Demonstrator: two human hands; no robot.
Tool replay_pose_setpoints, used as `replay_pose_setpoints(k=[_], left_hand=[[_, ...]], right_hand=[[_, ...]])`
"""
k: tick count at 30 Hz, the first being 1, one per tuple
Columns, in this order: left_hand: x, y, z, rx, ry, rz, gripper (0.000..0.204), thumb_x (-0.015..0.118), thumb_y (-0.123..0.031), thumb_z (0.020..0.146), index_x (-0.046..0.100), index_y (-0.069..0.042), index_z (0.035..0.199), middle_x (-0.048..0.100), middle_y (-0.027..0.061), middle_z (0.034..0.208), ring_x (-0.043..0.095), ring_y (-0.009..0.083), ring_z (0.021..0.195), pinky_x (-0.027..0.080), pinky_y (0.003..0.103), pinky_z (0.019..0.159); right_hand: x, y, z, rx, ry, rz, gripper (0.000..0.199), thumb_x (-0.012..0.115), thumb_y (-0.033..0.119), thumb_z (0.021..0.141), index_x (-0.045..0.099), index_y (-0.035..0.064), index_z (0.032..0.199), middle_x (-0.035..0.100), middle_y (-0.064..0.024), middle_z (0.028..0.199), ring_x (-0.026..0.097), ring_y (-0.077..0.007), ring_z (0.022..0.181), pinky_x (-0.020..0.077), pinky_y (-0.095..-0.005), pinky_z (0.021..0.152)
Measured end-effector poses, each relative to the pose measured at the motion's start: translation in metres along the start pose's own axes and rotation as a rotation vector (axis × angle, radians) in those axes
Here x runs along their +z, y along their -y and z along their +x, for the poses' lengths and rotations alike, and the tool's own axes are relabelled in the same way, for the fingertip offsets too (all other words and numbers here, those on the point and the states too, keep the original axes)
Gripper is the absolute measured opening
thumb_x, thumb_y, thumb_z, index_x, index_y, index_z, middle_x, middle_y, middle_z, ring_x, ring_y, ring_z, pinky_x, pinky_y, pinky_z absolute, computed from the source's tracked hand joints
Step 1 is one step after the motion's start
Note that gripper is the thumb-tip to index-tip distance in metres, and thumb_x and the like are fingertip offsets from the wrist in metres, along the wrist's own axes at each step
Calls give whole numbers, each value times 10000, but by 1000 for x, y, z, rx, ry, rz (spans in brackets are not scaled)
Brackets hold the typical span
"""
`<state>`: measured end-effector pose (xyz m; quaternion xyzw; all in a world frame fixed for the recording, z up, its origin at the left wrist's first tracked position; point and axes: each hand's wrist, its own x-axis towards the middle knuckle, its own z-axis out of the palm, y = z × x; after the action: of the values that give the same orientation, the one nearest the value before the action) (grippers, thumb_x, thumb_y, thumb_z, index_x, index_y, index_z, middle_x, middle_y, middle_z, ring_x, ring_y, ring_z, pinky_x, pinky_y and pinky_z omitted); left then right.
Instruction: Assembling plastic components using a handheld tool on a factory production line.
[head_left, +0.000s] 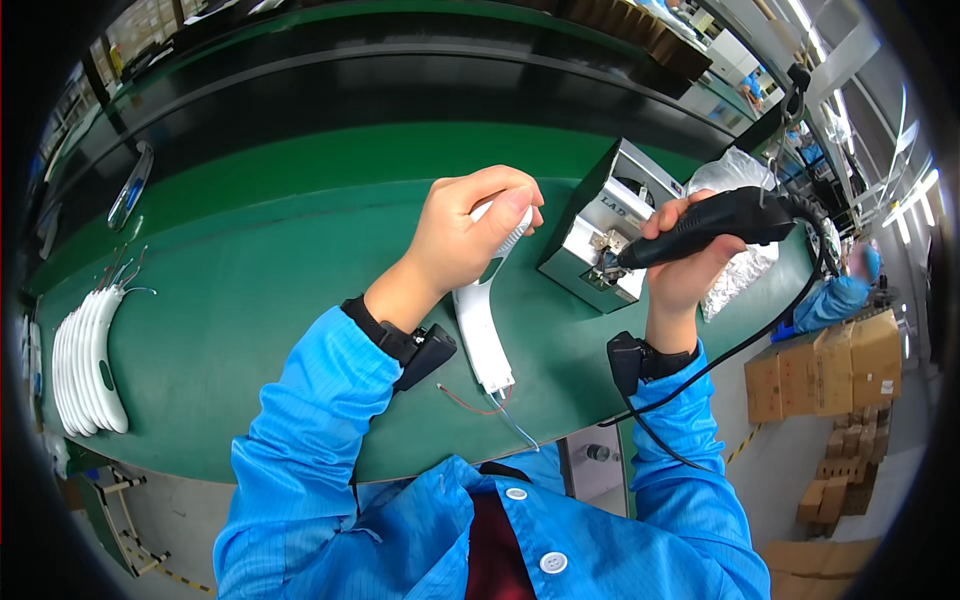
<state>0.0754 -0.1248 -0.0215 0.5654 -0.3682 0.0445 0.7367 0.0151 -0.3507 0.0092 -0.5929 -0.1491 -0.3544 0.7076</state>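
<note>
I have a wide green surface [260, 250] spread below me, curving toward its ends. Over its near edge I see two forearms in blue sleeves [300, 390], the left angled up and inward, the right more upright, both bent at the elbow. Ahead and to the right stands a grey metal box [585, 225], set askew, with a clear plastic bag [745, 275] beside it. At the far left I make out a stack of white curved parts [85, 370], lying side by side, wires fanning from their upper ends.

My left hand [465, 225] is curled into a fist, thumb on top, closed around the upper end of a white curved piece [482, 335]. My right hand [685, 250] is turned palm up, fingers and thumb wrapped about a black handheld tool [700, 228], whose tip points left at the box's front; whether it touches I can't tell.

The white piece lies mid-surface between the forearms, slender and smooth, ribbed near the grip, with a dark oval inset partly covered by the hand. From its squared lower end trail thin wires [520, 433], red and pale blue.
</note>
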Motion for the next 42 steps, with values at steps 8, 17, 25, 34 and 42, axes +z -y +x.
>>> replay_pose_setpoints(k=[8,17,25,34,42], left_hand=[[-4,-1,-3,-7,-5,4,286,522,-248,899,621,21,893,641,105,788,630,176,708,521,295,659],[-4,-1,-5,30,-9,-1,260,526,-221,887,620,22,874,636,99,776,619,154,722,498,277,654],[-4,0,-1,36,-25,0,282,539,-252,900,628,13,868,640,86,769,627,152,727,503,278,665],[1,0,-3,7,-34,33,227,576,-235,856,631,-15,846,643,82,751,634,147,691,510,291,653],[-14,-19,-6,137,-68,372,230,613,-280,806,648,-68,890,638,127,730,628,279,681,501,361,624]], right_hand=[[13,-1,-10,202,78,-72,708,493,708,780,451,55,1051,481,-67,712,489,-165,616,439,-289,577],[79,-9,-82,314,124,270,892,490,827,624,424,48,1053,538,-91,700,551,-185,591,477,-304,566],[98,-27,-94,371,154,240,873,433,864,632,422,84,1024,526,-72,689,531,-185,570,474,-331,595],[104,-29,-105,423,102,246,869,545,820,573,413,74,998,480,-35,669,488,-137,561,441,-270,539],[105,-33,-106,394,155,274,872,497,830,623,393,69,1035,495,-66,685,483,-167,539,427,-267,568]])
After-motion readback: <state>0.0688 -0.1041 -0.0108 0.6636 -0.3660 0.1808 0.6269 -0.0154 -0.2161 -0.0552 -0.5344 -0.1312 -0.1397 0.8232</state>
